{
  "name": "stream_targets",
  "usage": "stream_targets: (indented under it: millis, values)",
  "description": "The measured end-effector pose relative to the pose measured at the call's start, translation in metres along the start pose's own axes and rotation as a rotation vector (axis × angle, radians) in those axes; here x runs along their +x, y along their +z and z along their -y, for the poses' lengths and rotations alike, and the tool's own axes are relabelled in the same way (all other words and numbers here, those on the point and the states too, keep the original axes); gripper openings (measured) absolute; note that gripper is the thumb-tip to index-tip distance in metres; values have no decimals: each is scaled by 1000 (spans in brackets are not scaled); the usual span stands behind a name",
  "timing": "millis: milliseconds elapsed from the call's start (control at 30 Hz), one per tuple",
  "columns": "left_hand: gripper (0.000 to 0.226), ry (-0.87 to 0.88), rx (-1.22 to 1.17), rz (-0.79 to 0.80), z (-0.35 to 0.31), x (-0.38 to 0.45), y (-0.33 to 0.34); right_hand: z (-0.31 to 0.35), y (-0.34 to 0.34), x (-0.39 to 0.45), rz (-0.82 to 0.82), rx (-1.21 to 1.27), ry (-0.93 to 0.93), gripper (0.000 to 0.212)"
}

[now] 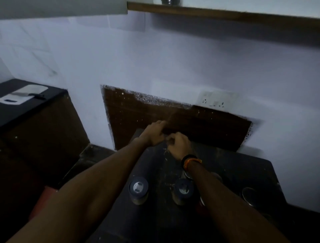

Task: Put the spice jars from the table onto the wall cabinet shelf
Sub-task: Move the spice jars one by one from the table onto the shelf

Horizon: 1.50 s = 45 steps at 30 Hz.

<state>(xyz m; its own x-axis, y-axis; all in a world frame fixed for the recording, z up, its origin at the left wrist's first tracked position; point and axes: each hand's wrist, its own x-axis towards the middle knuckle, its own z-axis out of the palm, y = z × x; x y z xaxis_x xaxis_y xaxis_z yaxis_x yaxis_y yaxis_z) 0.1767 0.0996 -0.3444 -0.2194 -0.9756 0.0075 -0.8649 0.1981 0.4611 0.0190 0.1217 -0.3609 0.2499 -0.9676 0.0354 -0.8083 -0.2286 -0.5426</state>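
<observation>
Two spice jars with round grey-blue lids stand on the dark table point(242, 170): one jar point(138, 190) between my forearms, the other jar point(183, 190) against my right forearm. A steel-lidded jar point(249, 196) sits near the table's right edge, and another lid point(187, 174) peeks out under my right wrist. My left hand point(154, 133) and my right hand point(178, 144) meet at the table's far edge by the wall, fingers curled and touching. Whether they hold anything is hidden. The wooden wall shelf point(225, 14) runs along the top.
A steel vessel point(168, 1) stands on the shelf's left part. To the left a lower black counter point(52, 97) carries a white board with a knife point(22, 96). A wall socket point(214, 100) sits above a brown patch. A red object point(46, 196) lies beside the table.
</observation>
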Motion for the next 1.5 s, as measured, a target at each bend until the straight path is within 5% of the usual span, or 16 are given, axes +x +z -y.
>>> stream_targets:
  millis: [333,767,933,1133,1333,1500]
  values:
    - [52,-302,-121,150,74,-91,103,-26,115,-67,281,29,109,22]
    - [41,-597,-348,-82,119,-148,132,-3,188,-96,305,-41,123,106]
    - [37,-644,-394,-108,131,-160,137,0,203,-94,316,-34,171,122]
    - [25,-669,-455,-110,144,-168,139,-5,213,-88,315,-65,179,117]
    - [33,-769,-583,-95,141,-170,147,-17,203,-84,202,193,229,96]
    - [34,-968,-1017,-90,118,-155,156,-36,171,-66,193,558,271,98]
